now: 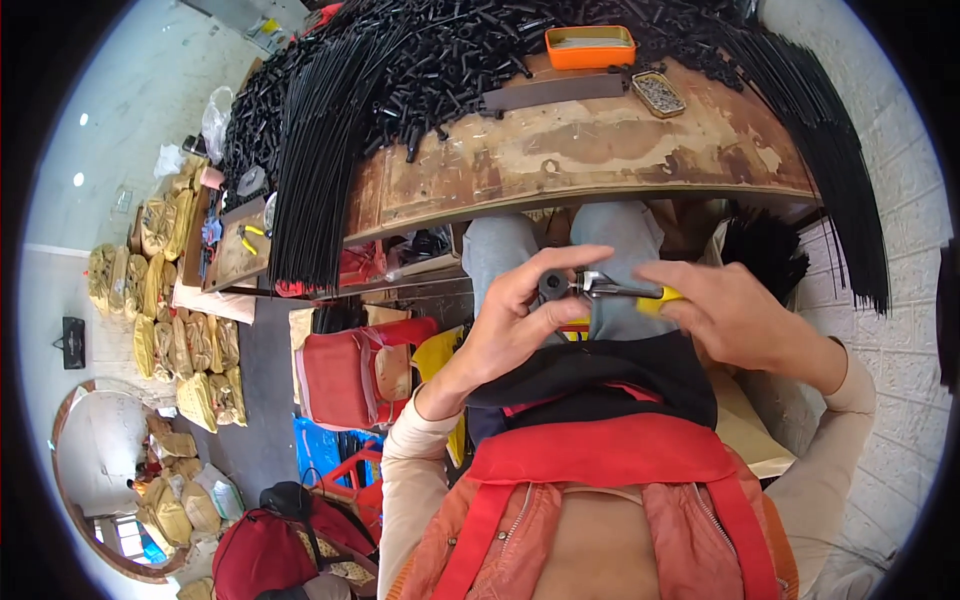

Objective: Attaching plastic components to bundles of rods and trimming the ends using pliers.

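The fingers [535,300] of the left hand [510,320] pinch a small round black plastic piece [553,285]. The right hand [735,315] fingers close around yellow-handled metal pliers [620,291], whose tip meets that piece. With so light a pinch, the piece could twist free between the fingertips.

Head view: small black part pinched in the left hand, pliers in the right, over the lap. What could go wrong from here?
1. The left hand pinches the small black part right at the tips of the pliers; a slip could nip a fingertip.
2. The right hand works in mid-air over the lap, off the workbench; a dropped part might fall to the cluttered floor.
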The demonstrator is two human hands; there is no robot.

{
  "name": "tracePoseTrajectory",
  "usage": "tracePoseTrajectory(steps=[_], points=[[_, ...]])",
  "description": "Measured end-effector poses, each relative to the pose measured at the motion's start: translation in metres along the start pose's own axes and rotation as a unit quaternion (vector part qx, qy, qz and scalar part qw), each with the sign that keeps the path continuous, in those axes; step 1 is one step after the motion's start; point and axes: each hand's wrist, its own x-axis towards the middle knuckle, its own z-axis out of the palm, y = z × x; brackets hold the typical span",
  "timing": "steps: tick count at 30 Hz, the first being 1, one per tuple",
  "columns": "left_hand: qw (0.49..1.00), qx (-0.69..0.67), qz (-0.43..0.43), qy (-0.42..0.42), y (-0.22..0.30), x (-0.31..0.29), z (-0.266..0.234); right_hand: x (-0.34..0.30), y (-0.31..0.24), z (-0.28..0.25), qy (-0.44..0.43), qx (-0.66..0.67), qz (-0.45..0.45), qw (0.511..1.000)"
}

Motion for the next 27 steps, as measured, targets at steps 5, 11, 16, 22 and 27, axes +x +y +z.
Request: tracePoseTrajectory(steps=[5,11,16,22,27], points=[[0.994,0.042,-0.004,-0.104,-0.001,0.005,0.004,0.003,-0.001,-0.003,-0.329,0.563,0.295,0.698],[0.996,0.058,0.016,-0.058,-0.007,0.014,0.003,-0.004,0.006,0.005,0.163,-0.123,-0.075,0.976],[0.993,0.014,-0.020,-0.117,0.001,0.013,-0.008,-0.001,-0.008,-0.012,-0.128,0.274,0.206,0.931],[0.996,0.050,0.020,-0.077,-0.011,0.016,-0.010,0.004,0.008,0.017,0.097,0.024,0.013,0.995],[0.998,-0.013,0.009,-0.056,-0.011,0.013,-0.024,0.021,-0.015,-0.003,-0.075,0.262,0.232,0.934]])
